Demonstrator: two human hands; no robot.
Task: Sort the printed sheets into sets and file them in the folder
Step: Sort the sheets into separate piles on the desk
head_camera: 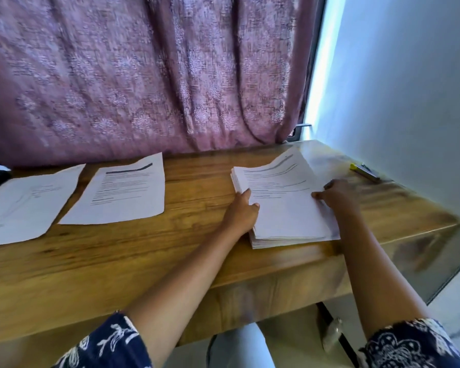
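Wooden desk, purple curtain behind: the stack sits toward the right, its long axis running away from the person, a hand at each long edge. Resting nearly flat on the near-left edge, the left hand has straight fingers, while the right hand, fingers curled, seems to pinch the top sheet at its right edge. Two laid-out sheets lie well apart leftward, nearer the left hand.

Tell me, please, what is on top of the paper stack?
The left hand touches the stack at its left edge, the right hand at its right; sheets below the top one are covered.
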